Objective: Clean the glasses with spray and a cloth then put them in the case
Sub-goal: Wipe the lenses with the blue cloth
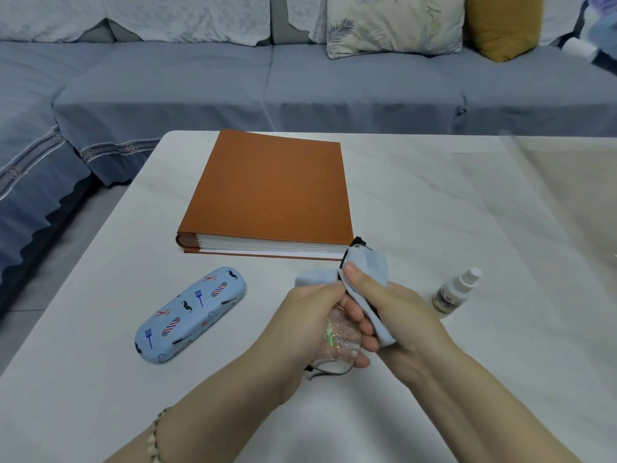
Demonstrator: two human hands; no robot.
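The left hand (312,324) fingers clamp the glasses (337,345), steadying them; the right hand (384,305) fingers pinch the cloth (367,265) around one lens for wiping; the case (190,314) lies shut on the bench (434,202)

The glasses (337,345) have a thin dark frame and clear lenses. One lens is wet with tiny drops and shines a bit green. They are held up above the worktop, one lens low and near, the other end up and far. A soft light blue cloth (367,272) is folded over the upper lens. The case (190,315) is light blue with little moustaches, combs, scissors and striped poles on it. It lies shut on the worktop, off to the left. The small white spray bottle (455,292) stands upright to the right, cap on.
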